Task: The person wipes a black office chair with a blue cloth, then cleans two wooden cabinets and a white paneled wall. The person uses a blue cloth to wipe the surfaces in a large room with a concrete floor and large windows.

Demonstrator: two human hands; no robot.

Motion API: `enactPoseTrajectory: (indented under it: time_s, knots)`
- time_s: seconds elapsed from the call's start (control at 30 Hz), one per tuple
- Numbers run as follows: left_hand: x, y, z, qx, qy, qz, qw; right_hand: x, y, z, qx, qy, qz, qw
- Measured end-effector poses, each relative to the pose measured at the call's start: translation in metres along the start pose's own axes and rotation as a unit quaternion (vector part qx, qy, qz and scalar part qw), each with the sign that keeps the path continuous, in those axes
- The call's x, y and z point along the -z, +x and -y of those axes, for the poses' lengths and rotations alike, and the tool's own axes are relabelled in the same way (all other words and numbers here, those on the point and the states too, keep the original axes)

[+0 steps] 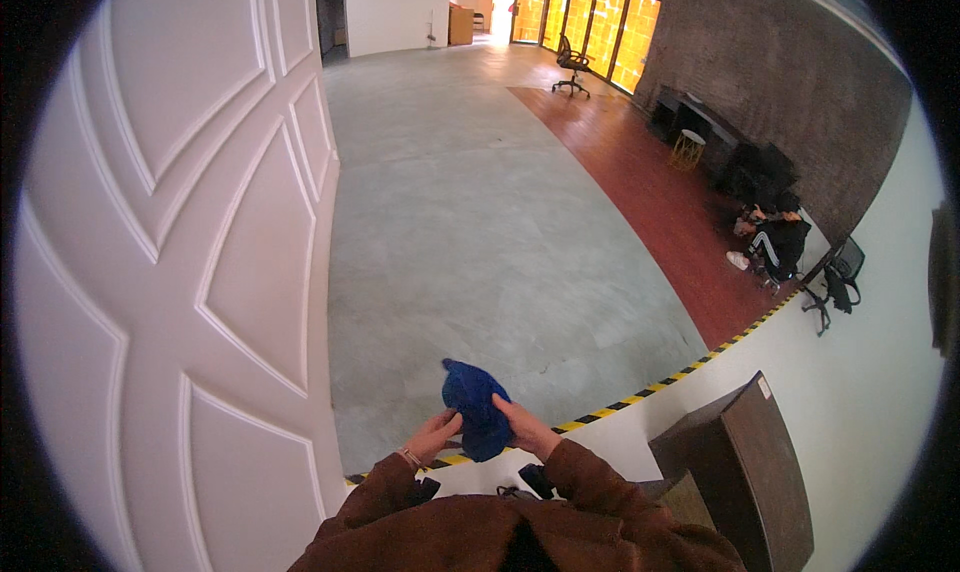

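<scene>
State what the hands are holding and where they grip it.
A blue cloth. The left hand grips its lower left edge; the right hand grips its right side.

A crumpled blue cloth [476, 405] was held between the left hand [432, 438] and the right hand [524, 429], above a grey concrete floor [470, 212]. A white panelled door [170, 272] stood at the left; a dark wooden cabinet [745, 462] at the lower right.
</scene>
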State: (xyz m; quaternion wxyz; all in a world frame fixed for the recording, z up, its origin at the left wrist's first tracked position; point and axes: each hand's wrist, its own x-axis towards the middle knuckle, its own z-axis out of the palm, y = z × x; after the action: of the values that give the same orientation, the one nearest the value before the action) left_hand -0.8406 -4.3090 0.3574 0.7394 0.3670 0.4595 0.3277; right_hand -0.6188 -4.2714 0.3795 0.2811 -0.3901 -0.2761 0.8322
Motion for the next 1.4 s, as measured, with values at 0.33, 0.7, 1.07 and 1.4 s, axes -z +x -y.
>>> enactPoseTrajectory:
  time_s: [0.33,0.7,1.07,1.4]
  knots:
    - [0.026,0.036,-0.035,-0.2,0.042,-0.153,0.967,-0.02,0.063,0.047,-0.017,-0.103,0.056,0.993]
    - [-0.025,0.129,-0.121,-0.231,0.244,-0.32,0.886,0.055,0.114,0.162,0.056,-0.178,0.052,0.981]
    - [-0.026,0.169,-0.15,-0.279,0.235,-0.37,0.854,0.082,0.143,0.203,0.155,-0.382,0.017,0.911]
    - [0.021,0.203,-0.182,-0.273,0.248,-0.418,0.83,0.107,0.218,0.22,0.242,-0.432,-0.013,0.869]
